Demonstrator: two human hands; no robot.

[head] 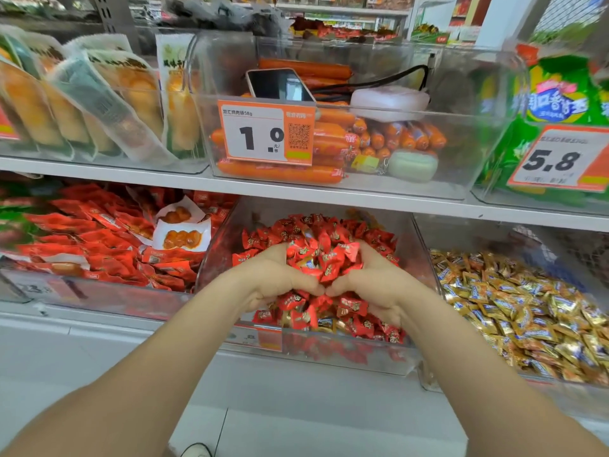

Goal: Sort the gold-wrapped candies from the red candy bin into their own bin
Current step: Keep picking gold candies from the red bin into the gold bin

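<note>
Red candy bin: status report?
Left hand, right hand cup heap of red candies in red candy bin. Gold-wrapped candies show near front. Gold candy bin at right, unobstructed.

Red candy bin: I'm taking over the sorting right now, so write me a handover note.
The left hand and right hand are cupped together, thumbs touching, round a heap of red candies in the red bin.
A few stray gold candies show among the red near the front.
The gold bin, to the right, is well filled; how much was sorted I cannot tell.
Left: move the strays over.
</note>
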